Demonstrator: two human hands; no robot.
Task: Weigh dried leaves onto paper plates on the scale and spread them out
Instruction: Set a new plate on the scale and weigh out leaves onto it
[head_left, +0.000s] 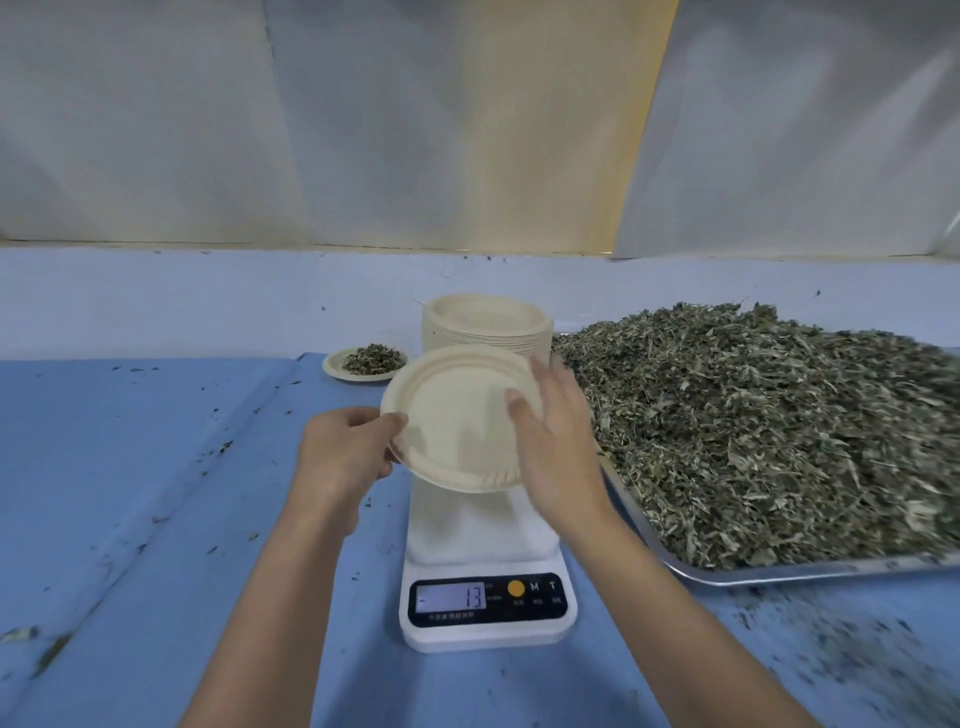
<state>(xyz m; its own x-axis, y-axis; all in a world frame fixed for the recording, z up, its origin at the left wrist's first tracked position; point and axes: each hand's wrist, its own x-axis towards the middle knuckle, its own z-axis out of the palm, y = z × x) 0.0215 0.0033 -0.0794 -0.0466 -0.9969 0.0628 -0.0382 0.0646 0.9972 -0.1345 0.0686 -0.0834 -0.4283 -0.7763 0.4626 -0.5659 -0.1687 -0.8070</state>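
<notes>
An empty cream paper plate (457, 421) hangs tilted in the air above the white digital scale (485, 561), whose display reads 13. My left hand (343, 452) pinches the plate's left rim. My right hand (558, 441) holds its right rim, thumb on the inside and fingers behind. A tall stack of paper plates (485, 322) stands behind the scale. A large heap of dried leaves (769, 431) fills a metal tray (779, 571) on the right.
A small paper plate (332, 366) with a portion of dried leaves (374, 358) sits at the back, left of the stack. Blue cloth (130, 467) covers the table, with leaf crumbs scattered on it. A pale plastic sheet hangs behind.
</notes>
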